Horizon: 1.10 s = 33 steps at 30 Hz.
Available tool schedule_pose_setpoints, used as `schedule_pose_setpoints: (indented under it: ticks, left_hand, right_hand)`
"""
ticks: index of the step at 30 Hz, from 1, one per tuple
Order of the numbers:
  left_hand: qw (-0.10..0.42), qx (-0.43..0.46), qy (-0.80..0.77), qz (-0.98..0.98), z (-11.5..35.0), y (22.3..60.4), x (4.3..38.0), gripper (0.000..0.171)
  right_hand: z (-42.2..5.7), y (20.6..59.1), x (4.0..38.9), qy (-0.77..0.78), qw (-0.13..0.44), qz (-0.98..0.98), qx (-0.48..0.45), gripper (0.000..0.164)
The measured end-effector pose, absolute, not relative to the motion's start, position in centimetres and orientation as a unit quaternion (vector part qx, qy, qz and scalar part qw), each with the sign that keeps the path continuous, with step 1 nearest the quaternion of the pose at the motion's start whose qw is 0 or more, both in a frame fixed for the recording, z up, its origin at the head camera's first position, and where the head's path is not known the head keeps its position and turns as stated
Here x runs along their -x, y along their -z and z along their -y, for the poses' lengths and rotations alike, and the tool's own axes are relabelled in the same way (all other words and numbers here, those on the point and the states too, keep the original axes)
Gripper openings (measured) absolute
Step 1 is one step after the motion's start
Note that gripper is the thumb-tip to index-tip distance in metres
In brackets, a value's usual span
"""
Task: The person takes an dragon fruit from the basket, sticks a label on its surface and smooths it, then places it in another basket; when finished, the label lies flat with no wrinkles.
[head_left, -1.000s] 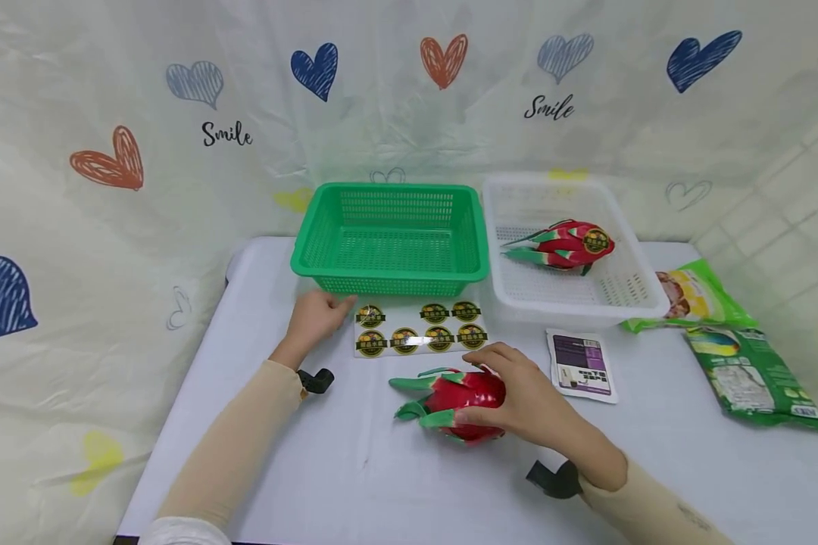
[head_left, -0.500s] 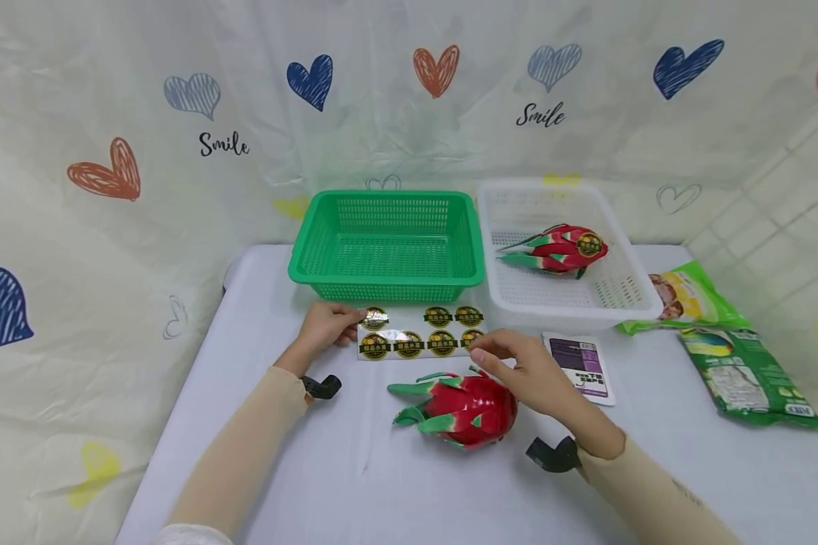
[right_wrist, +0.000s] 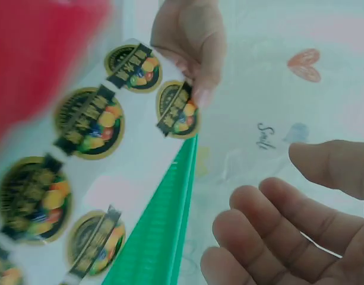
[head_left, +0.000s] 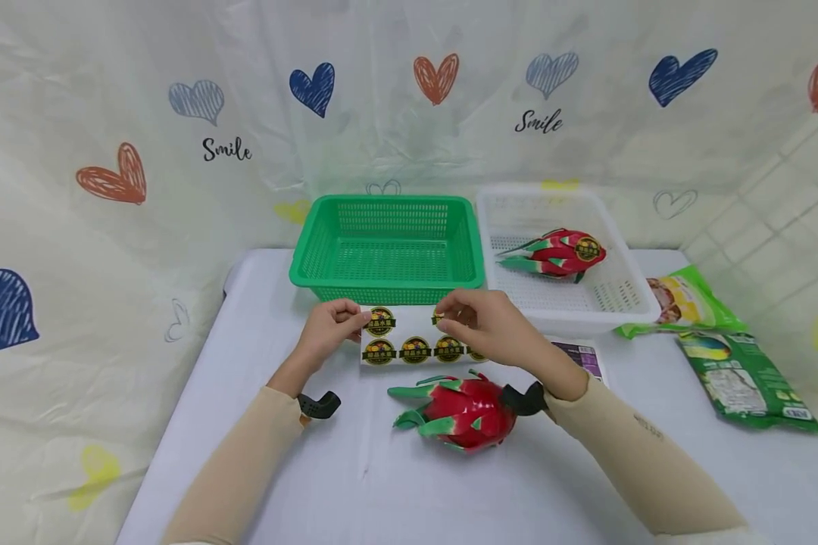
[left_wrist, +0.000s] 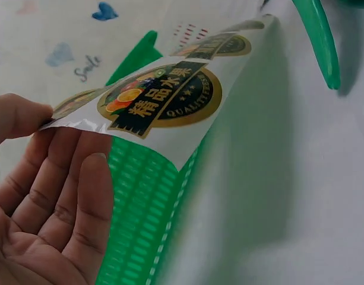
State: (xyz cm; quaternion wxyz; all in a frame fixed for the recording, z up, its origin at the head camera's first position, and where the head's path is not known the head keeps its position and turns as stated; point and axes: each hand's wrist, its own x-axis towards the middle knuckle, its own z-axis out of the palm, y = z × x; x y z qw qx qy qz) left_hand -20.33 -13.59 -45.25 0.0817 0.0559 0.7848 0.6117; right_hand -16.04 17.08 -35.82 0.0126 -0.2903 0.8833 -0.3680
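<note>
My left hand (head_left: 330, 329) pinches the left end of a white sheet of round fruit stickers (head_left: 414, 322) between thumb and fingers. In the left wrist view the sheet (left_wrist: 161, 101) is raised off the table and bends slightly. My right hand (head_left: 494, 325) is over the sheet's right end and hides part of it. The right wrist view shows this hand's thumb and fingers (right_wrist: 247, 208) apart, with nothing between them. A red dragon fruit (head_left: 473, 416) with green leaf tips lies on the table below the sheet, near my right wrist.
A green basket (head_left: 388, 294) stands behind the sheet. Beside it, a white basket (head_left: 586, 318) holds another dragon fruit (head_left: 562, 253) bearing a round sticker. A purple-and-white packet (head_left: 582, 357), partly covered by my right hand, and two green bags (head_left: 750, 382) lie to the right.
My right hand has let go of the dragon fruit and moved up and left over the sticker sheet. My left hand has taken hold of the sheet's left end and lifted it.
</note>
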Motion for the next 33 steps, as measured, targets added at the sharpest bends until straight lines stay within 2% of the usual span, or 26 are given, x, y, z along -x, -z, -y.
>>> schedule_pose_setpoints:
  ticks: [8, 11, 19, 23, 28, 33]
  left_hand:
    - [0.057, -0.132, -0.595, -0.791, 12.1, 43.6, 19.3, 0.016]
    - [0.054, -0.147, -0.591, -0.792, 11.8, 43.3, 19.2, 0.015]
    - [0.049, -0.162, -0.581, -0.796, 11.3, 42.9, 19.4, 0.014]
    - [0.049, -0.157, -0.586, -0.793, 11.2, 42.8, 19.4, 0.015]
    - [0.047, -0.151, -0.59, -0.792, 11.1, 42.8, 19.5, 0.015]
    - [0.051, -0.155, -0.592, -0.789, 11.1, 42.8, 19.4, 0.02]
  right_hand:
    - [-13.6, 35.4, 20.4, 0.315, 0.055, -0.896, 0.309, 0.032]
    - [-13.0, 35.7, 21.2, 0.31, 0.068, -0.895, 0.314, 0.032]
    - [-11.9, 36.4, 21.6, 0.326, 0.105, -0.884, 0.32, 0.016]
    - [-11.7, 36.8, 21.7, 0.333, 0.087, -0.881, 0.326, 0.008]
    - [-11.5, 36.7, 21.7, 0.343, 0.053, -0.876, 0.336, 0.005]
    - [-11.4, 36.4, 21.6, 0.338, 0.079, -0.875, 0.337, 0.004]
